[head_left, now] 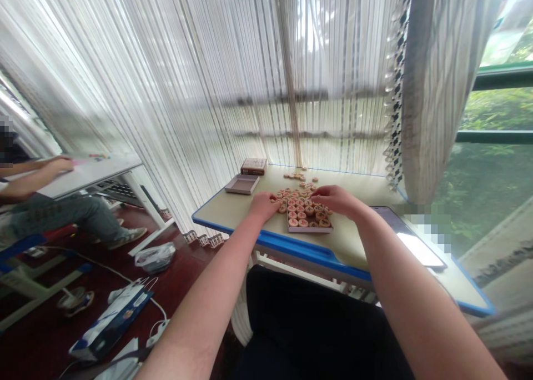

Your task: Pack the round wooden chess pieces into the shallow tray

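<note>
Round wooden xiangqi pieces with red and dark characters lie in rows inside a shallow open box near the table's front edge. More loose xiangqi pieces crowd behind the box, and several others sit farther back. At the left side of this cluster is my left hand, its fingers curled together on a xiangqi piece at their tips. My right hand reaches over the box's back right corner with bent fingers close to the pieces; whatever lies between its fingertips is hidden.
An empty shallow box lid and a small closed box stand at the back left of the blue-edged table. A tablet-like device lies on the right. Another person's hand is over a separate table leftward.
</note>
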A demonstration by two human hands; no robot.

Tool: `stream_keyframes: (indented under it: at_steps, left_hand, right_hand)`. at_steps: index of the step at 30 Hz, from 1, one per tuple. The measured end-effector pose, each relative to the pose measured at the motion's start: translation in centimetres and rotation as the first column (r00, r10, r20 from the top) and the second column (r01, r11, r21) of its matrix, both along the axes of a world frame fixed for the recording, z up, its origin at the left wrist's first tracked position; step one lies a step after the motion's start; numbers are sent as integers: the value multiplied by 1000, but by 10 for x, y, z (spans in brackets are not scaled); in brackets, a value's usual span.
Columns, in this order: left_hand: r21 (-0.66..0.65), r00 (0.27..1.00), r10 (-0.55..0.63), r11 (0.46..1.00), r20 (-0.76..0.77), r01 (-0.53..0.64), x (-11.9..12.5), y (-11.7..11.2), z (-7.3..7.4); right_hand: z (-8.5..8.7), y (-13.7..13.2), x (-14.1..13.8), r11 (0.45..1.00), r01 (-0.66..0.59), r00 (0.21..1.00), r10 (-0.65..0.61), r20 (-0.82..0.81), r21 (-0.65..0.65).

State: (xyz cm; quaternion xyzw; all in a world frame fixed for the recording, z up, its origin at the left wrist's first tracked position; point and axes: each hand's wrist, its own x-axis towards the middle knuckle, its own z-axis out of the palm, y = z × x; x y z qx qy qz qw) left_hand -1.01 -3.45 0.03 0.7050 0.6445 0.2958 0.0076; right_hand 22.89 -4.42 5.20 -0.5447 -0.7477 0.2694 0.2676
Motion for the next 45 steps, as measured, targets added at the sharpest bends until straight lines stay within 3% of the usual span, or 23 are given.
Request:
stream_keyframes:
  at_steps: [8, 11, 14, 17, 20, 26, 30, 38, 40, 42, 45]
  left_hand:
    - [-81, 999, -10, 997, -32, 8, 2, -2, 3]
    - [-65, 997, -20, 998, 74, 25, 1, -3, 3]
    - [27, 965, -105, 995, 240, 101, 2, -3, 5]
    - [67, 859, -256, 965, 443, 253, 6, -6, 8]
    - [99, 684, -351, 920, 640, 380, 10, -10, 11]
    - [77, 417, -330, 852, 847, 518, 12, -16, 16]
    - [66, 342, -288, 841, 894, 537, 11, -17, 17]
    - [33, 365, -249, 861, 897, 508, 11, -17, 19]
    - [34, 462, -220, 925, 859, 377, 8, -12, 17]
    - [35, 609, -149, 980, 779, 195, 4, -6, 14]
    - [3, 748, -70, 996, 660, 91, 0, 3, 7]
  right_hand:
    - [-5, 3, -4, 1000, -2, 1000, 2, 29, 21]
    - [-5, 1, -7, 1000, 0, 999, -2, 46, 30]
    - [-2, -4, -12, 997, -20, 998, 15, 66, 72]
    - [0, -10, -20, 978, -82, 990, 58, 130, 194]
    - [0, -16, -29, 917, -149, 979, 82, 189, 369]
    - [-7, -22, -43, 780, -184, 965, 28, 260, 598]
    - [-9, -23, -46, 773, -186, 964, 25, 264, 606]
    - [-5, -23, -48, 764, -188, 974, 65, 216, 617]
    - [-1, -21, -41, 792, -156, 978, 42, 202, 590]
    - [5, -18, -30, 850, -112, 979, 6, 204, 515]
    - [16, -15, -11, 933, -59, 974, -24, 225, 354]
